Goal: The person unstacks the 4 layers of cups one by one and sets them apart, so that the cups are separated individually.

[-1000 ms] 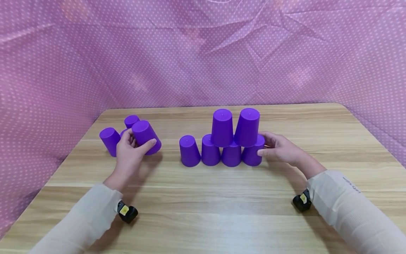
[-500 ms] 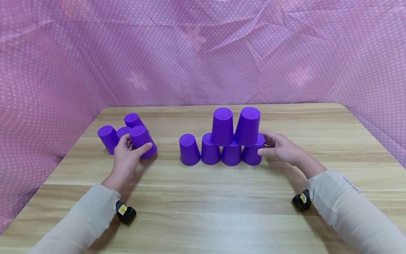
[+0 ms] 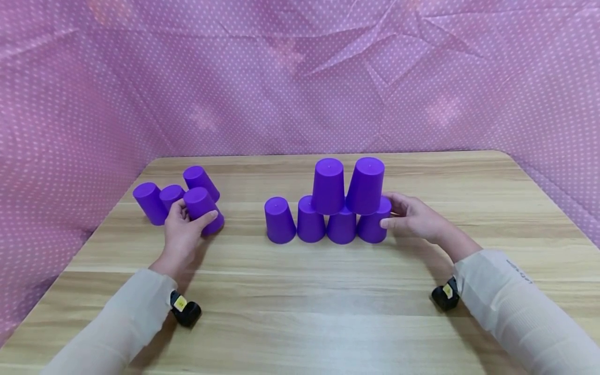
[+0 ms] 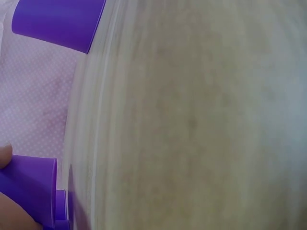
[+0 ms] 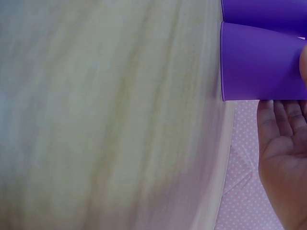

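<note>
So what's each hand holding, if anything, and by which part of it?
The left hand holds the left group's front cup around its side wall. The right hand holds the rightmost bottom cup by its right side wall.

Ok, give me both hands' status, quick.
Left hand: holding a purple cup.
Right hand: holding the right-end bottom cup, thumb in front.

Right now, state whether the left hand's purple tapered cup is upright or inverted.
Inverted: the purple tapered cup shows its closed, narrower end on top.
</note>
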The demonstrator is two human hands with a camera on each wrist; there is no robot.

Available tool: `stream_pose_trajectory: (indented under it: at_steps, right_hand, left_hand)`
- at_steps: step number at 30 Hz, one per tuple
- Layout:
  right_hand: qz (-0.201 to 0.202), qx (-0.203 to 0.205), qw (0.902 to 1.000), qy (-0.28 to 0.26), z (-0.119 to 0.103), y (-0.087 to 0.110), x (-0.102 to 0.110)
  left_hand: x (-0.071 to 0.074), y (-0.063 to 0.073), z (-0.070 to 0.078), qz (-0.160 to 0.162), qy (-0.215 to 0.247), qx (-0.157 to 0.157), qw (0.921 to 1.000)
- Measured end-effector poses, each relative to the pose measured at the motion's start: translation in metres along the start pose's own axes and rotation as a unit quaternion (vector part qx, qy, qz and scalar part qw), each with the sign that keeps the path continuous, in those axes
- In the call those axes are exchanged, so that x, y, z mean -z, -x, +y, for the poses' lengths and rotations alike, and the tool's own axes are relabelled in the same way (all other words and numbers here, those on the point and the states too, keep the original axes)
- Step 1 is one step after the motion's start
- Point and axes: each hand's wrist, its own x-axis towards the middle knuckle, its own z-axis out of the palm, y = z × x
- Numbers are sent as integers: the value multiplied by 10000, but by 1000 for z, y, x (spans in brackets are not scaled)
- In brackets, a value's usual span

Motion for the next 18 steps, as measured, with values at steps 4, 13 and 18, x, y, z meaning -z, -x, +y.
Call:
stream_pose_trajectory:
  at_steps: [4,13,18]
  right_hand:
    - [5,25,10000,-1,0,0,0]
    - [8,-29,10000,37,0,0,0]
    - [9,-53,10000,68,-1,0,-1]
  left_hand:
    - [0,-1,-1,14,17,106,9999]
    - [3,-4,-5,-182,36,295,9994]
    - [5,-5,-5,-188,-149,317,9992]
